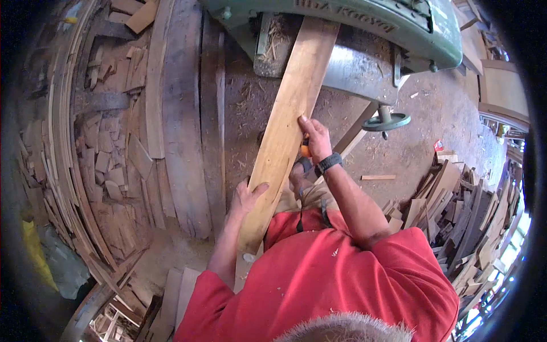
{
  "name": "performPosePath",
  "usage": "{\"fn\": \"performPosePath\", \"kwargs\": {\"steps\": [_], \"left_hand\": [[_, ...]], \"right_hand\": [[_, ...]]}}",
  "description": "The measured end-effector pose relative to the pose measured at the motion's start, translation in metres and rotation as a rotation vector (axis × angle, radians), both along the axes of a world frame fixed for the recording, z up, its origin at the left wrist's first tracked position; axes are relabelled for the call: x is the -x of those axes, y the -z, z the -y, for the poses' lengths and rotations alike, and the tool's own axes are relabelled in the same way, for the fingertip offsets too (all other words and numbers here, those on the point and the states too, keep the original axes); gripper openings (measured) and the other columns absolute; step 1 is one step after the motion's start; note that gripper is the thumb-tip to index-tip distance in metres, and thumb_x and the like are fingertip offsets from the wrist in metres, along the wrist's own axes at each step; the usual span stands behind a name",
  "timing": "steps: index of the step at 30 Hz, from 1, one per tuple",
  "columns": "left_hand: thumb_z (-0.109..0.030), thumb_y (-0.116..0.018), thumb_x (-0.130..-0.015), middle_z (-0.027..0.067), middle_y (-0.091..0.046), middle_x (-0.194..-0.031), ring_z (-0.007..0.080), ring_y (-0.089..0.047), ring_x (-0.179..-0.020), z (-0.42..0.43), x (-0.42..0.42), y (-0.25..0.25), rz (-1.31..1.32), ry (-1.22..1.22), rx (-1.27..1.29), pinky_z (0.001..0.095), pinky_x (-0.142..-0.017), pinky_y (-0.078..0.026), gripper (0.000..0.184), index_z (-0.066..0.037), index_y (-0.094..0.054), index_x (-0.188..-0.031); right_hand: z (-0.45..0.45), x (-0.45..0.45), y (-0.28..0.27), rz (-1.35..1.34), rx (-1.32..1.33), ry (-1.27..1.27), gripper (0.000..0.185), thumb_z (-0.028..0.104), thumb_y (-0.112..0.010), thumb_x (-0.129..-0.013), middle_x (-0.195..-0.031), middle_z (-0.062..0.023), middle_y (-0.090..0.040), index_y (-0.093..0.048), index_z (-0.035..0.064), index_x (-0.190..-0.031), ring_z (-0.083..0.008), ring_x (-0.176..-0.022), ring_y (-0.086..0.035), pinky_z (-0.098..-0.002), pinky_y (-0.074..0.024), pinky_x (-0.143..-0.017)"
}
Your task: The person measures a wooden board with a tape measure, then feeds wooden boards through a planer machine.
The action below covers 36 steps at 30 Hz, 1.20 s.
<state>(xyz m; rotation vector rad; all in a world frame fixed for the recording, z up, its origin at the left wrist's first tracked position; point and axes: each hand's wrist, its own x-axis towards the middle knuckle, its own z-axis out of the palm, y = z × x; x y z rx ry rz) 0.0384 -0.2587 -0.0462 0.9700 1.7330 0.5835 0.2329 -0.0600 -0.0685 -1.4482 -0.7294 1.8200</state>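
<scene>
A long, pale wooden plank (282, 122) slopes up from beside my body. Its far end lies on the metal bed (356, 65) of a green planer (393, 23) and passes out of sight under the machine's body. My left hand (246, 199) grips the plank's left edge near its close end, thumb across the upper face and fingers mostly hidden underneath. Farther along, my right hand (317, 137) clasps the right edge with the thumb on top. Its other fingers are largely hidden, and a small orange item (306, 147) shows beside them.
A green handwheel (386, 122) sticks out below the planer bed. Wood offcuts (456, 211) are heaped at right, with more scraps (105, 154) at left. Long thick boards (185, 125) run along my left. Shavings and a thin strip (378, 177) lie on the floor.
</scene>
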Motion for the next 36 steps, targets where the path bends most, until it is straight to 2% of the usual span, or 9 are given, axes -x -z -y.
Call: {"fn": "performPosePath", "kwargs": {"steps": [6, 9, 14, 16, 17, 22, 31, 35, 36], "left_hand": [[-0.052, -0.07, -0.081, 0.0252, -0.068, -0.095, 0.0362, -0.068, -0.091, -0.001, -0.01, 0.007, 0.019, -0.069, 0.007, 0.0418, -0.074, -0.052, 0.058, 0.002, -0.067, -0.102], [-0.046, -0.07, -0.082, 0.0199, -0.07, -0.097, 0.0273, -0.068, -0.092, -0.008, -0.006, 0.024, 0.041, -0.047, 0.159, 0.0392, -0.077, -0.052, 0.053, 0.001, -0.066, -0.108], [-0.046, -0.07, -0.082, 0.0216, -0.07, -0.097, 0.0276, -0.069, -0.093, -0.038, -0.012, -0.008, 0.104, -0.117, -0.095, 0.039, -0.081, -0.052, 0.056, 0.001, -0.066, -0.111], [-0.047, -0.068, -0.083, 0.0207, -0.07, -0.098, 0.0294, -0.069, -0.094, -0.04, -0.004, 0.017, 0.057, -0.077, -0.07, 0.0396, -0.081, -0.051, 0.056, -0.001, -0.066, -0.113], [-0.049, -0.066, -0.084, 0.0198, -0.07, -0.098, 0.0311, -0.068, -0.095, -0.038, -0.001, 0.027, 0.01, -0.018, -0.064, 0.0402, -0.082, -0.051, 0.055, -0.003, -0.066, -0.115], [-0.053, -0.061, -0.086, 0.0217, -0.069, -0.098, 0.034, -0.068, -0.094, -0.062, 0.007, 0.022, 0.14, -0.005, -0.127, 0.0419, -0.081, -0.051, 0.059, -0.001, -0.065, -0.113], [-0.039, -0.062, -0.09, 0.0214, -0.065, -0.114, 0.0302, -0.063, -0.105, -0.015, -0.008, 0.066, 0.28, -0.116, -0.225, 0.0408, -0.09, -0.047, 0.054, 0.006, -0.056, -0.12], [-0.042, -0.062, -0.089, 0.022, -0.064, -0.117, 0.0314, -0.062, -0.11, 0.036, -0.013, 0.047, 0.381, -0.176, -0.041, 0.0419, -0.09, -0.047, 0.058, 0.002, -0.055, -0.125], [-0.04, -0.063, -0.09, 0.0167, -0.065, -0.115, 0.0257, -0.062, -0.106, 0.044, -0.013, 0.048, 0.383, -0.153, 0.049, 0.0386, -0.089, -0.048, 0.054, 0.002, -0.056, -0.123]], "right_hand": [[-0.01, -0.003, -0.01, 0.147, -0.099, -0.018, 0.037, 0.036, -0.066, -0.09, -0.074, 0.0019, -0.059, -0.067, 0.0007, -0.08, -0.0081, -0.066, -0.048, -0.0237, -0.0393, -0.061], [-0.019, -0.005, 0.012, 0.186, -0.201, -0.024, 0.035, 0.035, -0.065, -0.09, -0.078, -0.0028, -0.062, -0.069, 0.0003, -0.083, -0.011, -0.074, -0.053, -0.028, -0.0429, -0.07], [-0.031, 0.0, -0.005, 0.132, -0.06, 0.005, 0.044, 0.035, -0.065, -0.091, -0.11, -0.0074, -0.066, -0.065, -0.0016, -0.116, -0.0157, -0.097, -0.061, -0.0281, -0.0457, -0.089], [-0.022, -0.004, -0.005, 0.099, 0.041, -0.08, 0.042, 0.035, -0.067, -0.09, -0.11, -0.0064, -0.066, -0.066, 0.0007, -0.114, -0.0134, -0.096, -0.061, -0.0261, -0.0468, -0.085], [-0.011, -0.006, 0.001, 0.14, -0.002, -0.123, 0.042, 0.036, -0.072, -0.086, -0.096, -0.0044, -0.068, -0.068, -0.0023, -0.102, -0.01, -0.083, -0.06, -0.0245, -0.0485, -0.074], [0.074, 0.004, -0.006, 0.198, 0.084, -0.421, 0.036, 0.031, -0.074, -0.085, -0.088, -0.0027, -0.068, -0.069, -0.0004, -0.103, -0.0081, -0.073, -0.058, -0.0214, -0.0466, -0.067], [0.061, 0.001, 0.005, 0.097, 0.057, -0.203, 0.031, 0.034, -0.072, -0.088, -0.074, 0.0062, -0.057, -0.071, 0.0039, -0.094, -0.0042, -0.062, -0.046, -0.02, -0.0354, -0.056], [0.049, -0.002, -0.002, 0.094, 0.075, -0.192, 0.027, 0.033, -0.071, -0.088, -0.071, 0.0083, -0.054, -0.07, 0.0059, -0.091, -0.003, -0.06, -0.044, -0.0206, -0.034, -0.054], [0.046, -0.004, -0.002, 0.1, 0.074, -0.2, 0.027, 0.033, -0.071, -0.088, -0.071, 0.0083, -0.053, -0.069, 0.0061, -0.091, -0.0029, -0.061, -0.044, -0.0206, -0.0342, -0.055]]}}
